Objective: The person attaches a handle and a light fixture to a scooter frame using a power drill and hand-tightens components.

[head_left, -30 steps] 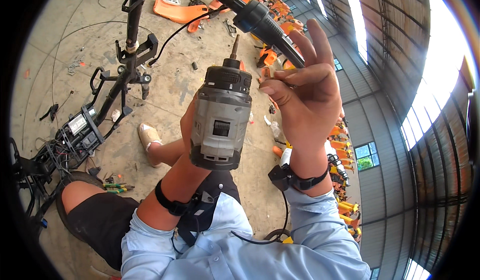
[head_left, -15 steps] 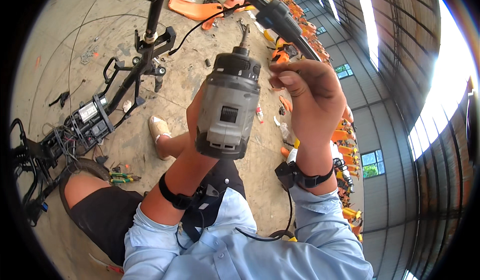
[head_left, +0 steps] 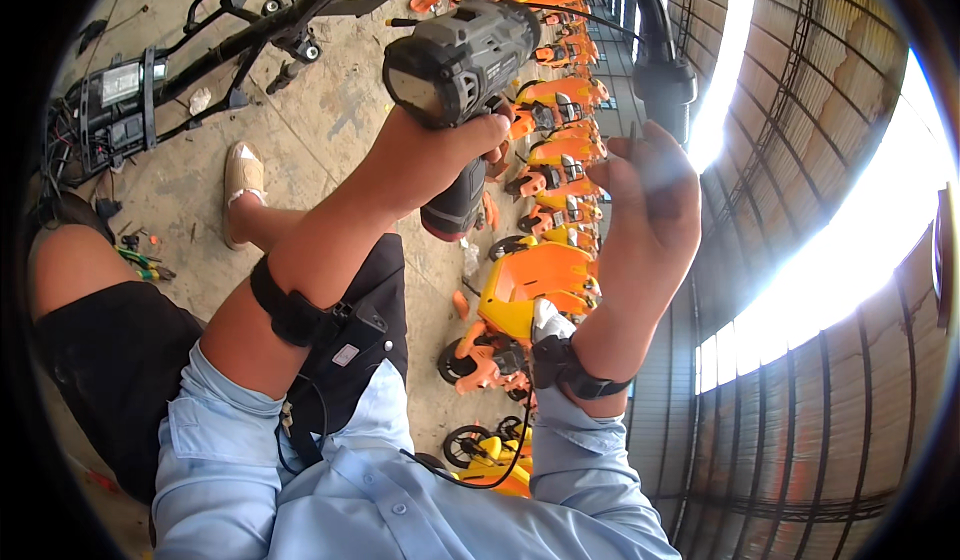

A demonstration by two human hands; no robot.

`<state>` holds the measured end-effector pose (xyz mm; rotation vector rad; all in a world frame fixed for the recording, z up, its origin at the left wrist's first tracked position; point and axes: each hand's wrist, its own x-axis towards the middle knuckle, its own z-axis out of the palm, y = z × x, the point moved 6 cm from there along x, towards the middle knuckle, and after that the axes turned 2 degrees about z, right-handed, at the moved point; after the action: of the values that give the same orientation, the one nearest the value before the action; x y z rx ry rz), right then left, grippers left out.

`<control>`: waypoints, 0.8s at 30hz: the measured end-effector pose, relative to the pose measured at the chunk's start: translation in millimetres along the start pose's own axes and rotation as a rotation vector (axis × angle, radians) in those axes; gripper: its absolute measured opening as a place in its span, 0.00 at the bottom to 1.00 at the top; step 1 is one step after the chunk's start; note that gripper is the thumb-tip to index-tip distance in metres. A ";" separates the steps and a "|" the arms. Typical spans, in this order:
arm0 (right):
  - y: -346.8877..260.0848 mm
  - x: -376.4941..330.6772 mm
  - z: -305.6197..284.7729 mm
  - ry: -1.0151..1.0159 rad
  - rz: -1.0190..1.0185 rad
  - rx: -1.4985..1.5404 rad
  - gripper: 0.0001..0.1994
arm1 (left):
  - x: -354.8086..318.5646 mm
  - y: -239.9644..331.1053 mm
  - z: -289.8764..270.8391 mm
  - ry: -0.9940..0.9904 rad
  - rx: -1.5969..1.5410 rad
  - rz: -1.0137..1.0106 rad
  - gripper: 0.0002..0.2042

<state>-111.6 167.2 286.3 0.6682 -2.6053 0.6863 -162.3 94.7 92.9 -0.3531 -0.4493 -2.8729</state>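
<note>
So far, the frame at left stands bare, its boxy unit uncovered; mid-view, our left hand grips the drill; rightward, our right hand curls by the handlebar grip, and we cannot tell whether it pinches anything.

Matt plastic power drill, creased cloth shirt, scuffed concrete floor
</note>
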 end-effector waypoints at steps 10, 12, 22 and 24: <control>-25.9 14.5 23.0 0.265 -0.498 -0.850 0.03 | 9.7 2.9 12.7 -0.044 -0.149 -0.006 0.19; -26.9 18.5 27.5 0.210 -0.600 -0.840 0.04 | 11.3 0.5 8.3 -0.020 -0.167 0.007 0.15; -23.4 13.8 15.7 0.332 -0.403 -0.930 0.06 | 15.0 -9.1 12.8 -0.012 -0.131 -0.031 0.13; -26.5 15.9 16.6 0.303 -0.588 -0.993 0.08 | 16.2 -8.5 14.5 -0.030 -0.101 -0.001 0.11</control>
<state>-114.4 132.4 289.5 0.8164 -1.9334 -0.6077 -176.9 104.6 108.3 -0.4135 -0.3104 -2.9016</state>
